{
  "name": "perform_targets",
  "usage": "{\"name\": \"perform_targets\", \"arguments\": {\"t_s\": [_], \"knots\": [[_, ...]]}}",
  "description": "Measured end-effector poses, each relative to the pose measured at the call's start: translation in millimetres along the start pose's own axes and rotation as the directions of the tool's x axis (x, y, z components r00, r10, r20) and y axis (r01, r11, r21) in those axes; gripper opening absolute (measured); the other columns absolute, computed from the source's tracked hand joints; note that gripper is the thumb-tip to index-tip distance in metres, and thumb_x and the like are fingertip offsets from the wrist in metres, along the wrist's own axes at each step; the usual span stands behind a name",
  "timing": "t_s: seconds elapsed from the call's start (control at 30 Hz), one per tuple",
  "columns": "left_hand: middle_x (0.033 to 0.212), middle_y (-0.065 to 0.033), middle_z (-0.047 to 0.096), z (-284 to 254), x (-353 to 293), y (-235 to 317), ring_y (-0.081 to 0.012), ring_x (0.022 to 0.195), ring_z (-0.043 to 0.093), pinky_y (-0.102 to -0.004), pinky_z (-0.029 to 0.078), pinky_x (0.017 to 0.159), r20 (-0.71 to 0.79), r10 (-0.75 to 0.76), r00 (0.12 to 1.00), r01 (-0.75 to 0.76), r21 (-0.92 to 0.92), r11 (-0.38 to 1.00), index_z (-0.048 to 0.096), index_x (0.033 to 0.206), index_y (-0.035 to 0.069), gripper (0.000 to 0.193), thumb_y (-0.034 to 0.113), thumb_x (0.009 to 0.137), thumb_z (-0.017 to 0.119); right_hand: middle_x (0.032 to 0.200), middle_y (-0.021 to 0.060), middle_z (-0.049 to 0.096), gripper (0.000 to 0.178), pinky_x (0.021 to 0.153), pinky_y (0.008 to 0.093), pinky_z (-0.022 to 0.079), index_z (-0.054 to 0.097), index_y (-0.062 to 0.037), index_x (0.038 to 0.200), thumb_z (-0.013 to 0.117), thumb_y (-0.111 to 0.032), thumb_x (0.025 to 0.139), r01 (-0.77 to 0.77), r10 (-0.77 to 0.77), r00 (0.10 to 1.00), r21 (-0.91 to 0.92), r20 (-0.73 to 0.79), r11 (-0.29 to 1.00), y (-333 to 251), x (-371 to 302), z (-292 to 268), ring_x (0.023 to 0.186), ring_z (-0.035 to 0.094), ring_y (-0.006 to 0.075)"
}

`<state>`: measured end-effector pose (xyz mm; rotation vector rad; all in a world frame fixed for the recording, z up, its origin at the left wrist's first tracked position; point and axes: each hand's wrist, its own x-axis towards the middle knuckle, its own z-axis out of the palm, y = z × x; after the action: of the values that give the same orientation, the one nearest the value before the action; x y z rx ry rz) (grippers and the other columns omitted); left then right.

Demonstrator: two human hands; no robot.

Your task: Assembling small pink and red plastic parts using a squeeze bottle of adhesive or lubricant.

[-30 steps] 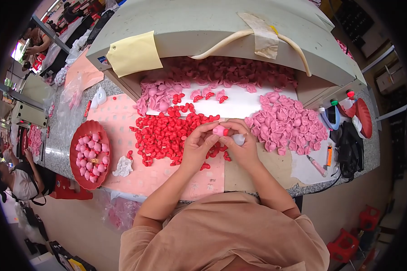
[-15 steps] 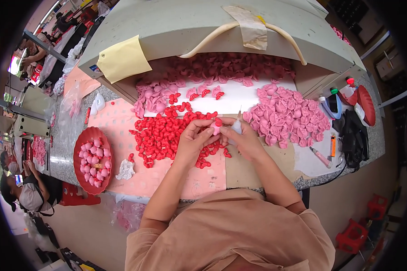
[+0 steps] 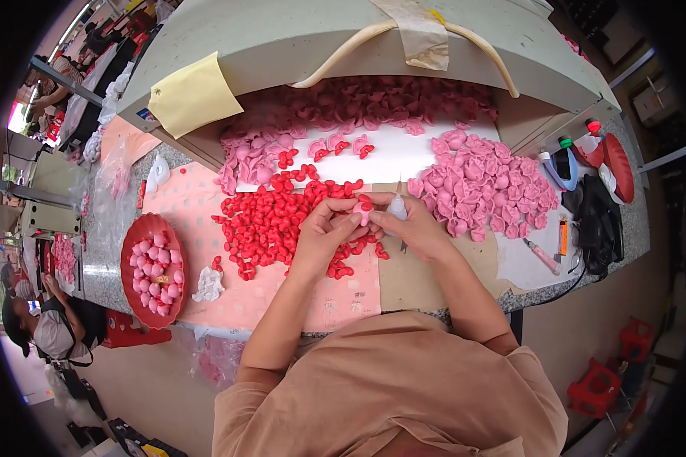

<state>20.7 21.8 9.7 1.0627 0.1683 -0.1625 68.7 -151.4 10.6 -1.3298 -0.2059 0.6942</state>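
Just in front of the pile of small red bow-shaped pieces point(image 3: 259, 225), my two hands meet. In the fingertips of my left hand point(image 3: 320, 234) is a small pink rounded piece point(image 3: 361, 216) with a red bow-shaped piece point(image 3: 366, 203) on its top. My right hand point(image 3: 421, 234) has a translucent needle-tipped bottle point(image 3: 397, 206) between its fingers, needle pointing up and away. The right thumb and fingertip also reach the pink piece's side. Fingers partly hide the pink piece and the bottle's lower end. Loose pink hollow pieces point(image 3: 489, 183) are heaped to the right.
A grey box-like hood point(image 3: 312, 46) arches over more pink pieces at the back. On the left stands a red plate point(image 3: 155, 222) of pink balls, beside crumpled white tissue point(image 3: 208, 284). An orange lighter point(image 3: 562, 238), a black bag point(image 3: 598, 217) and a red dish point(image 3: 618, 167) lie right.
The view has shifted slightly. Both hands keep nearly the same place and grip, with the pink piece and the bottle still held; the bottle looks a little closer to the pink piece.
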Motion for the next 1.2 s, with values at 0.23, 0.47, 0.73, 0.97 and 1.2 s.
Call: {"name": "perform_targets", "arguments": {"t_s": [0.23, 0.47, 0.73, 0.97, 1.2], "knots": [[0.099, -0.0106, 0.061, 6, -3, 1, -0.0151, 0.09, 0.061, -0.0265, 0.052, 0.081, -0.02, -0.004, 1.0, 0.004, -0.005, 1.0, 0.051, 0.107, -0.001, 0.023, 0.004, 0.086, 0.057, 0.083, 0.0018, 0.059, 0.033, 0.061, 0.0218, 0.047, 0.055, 0.0021, 0.116, 0.059, -0.012, 0.085, 0.074, -0.074, 0.997, 0.006, -0.036, 0.997, 10, 0, -2, 0.068, 0.054, 0.0067], [0.097, -0.0103, 0.062, 3, 0, 2, -0.0142, 0.089, 0.061, -0.025, 0.051, 0.079, -0.018, 0.039, 0.999, -0.038, 0.029, 0.999, 0.052, 0.107, -0.001, 0.022, 0.004, 0.086, 0.057, 0.085, 0.0045, 0.06, 0.032, 0.066, 0.025, 0.047, 0.054, 0.0028, 0.114, 0.059, -0.007, 0.084, 0.063, -0.059, 0.997, 0.075, -0.057, 0.995, 6, 4, 3, 0.073, 0.055, 0.0104], [0.098, -0.0115, 0.061, -4, -6, 0, -0.0183, 0.091, 0.061, -0.0306, 0.052, 0.079, 0.008, 0.109, 0.994, -0.109, 0.046, 0.993, 0.051, 0.105, -0.001, 0.018, 0.001, 0.087, 0.054, 0.08, 0.0024, 0.059, 0.028, 0.064, 0.0225, 0.045, 0.056, 0.0014, 0.109, 0.059, -0.007, 0.083, 0.018, -0.016, 0.995, 0.017, -0.099, 1.0, 5, 3, 11, 0.069, 0.054, 0.0093], [0.095, -0.009, 0.062, -1, -4, -11, -0.0121, 0.087, 0.06, -0.0226, 0.049, 0.071, 0.062, 0.069, 0.996, -0.071, 0.028, 0.997, 0.05, 0.107, 0.001, 0.02, 0.004, 0.088, 0.055, 0.085, 0.003, 0.059, 0.03, 0.062, 0.0217, 0.045, 0.055, 0.0015, 0.112, 0.055, -0.001, 0.082, 0.048, -0.042, 0.989, 0.041, -0.142, 0.998, 8, -3, 4, 0.069, 0.054, 0.0089], [0.098, -0.0075, 0.061, -7, -1, -10, -0.01, 0.088, 0.059, -0.02, 0.047, 0.066, 0.076, 0.128, 0.989, -0.128, 0.001, 0.992, 0.05, 0.108, 0.002, 0.02, 0.005, 0.088, 0.055, 0.089, 0.0036, 0.06, 0.029, 0.063, 0.0218, 0.045, 0.055, 0.0012, 0.112, 0.055, 0.0, 0.083, 0.037, -0.022, 0.99, 0.1, -0.142, 0.994, 4, 2, 11, 0.069, 0.054, 0.0089]]}}
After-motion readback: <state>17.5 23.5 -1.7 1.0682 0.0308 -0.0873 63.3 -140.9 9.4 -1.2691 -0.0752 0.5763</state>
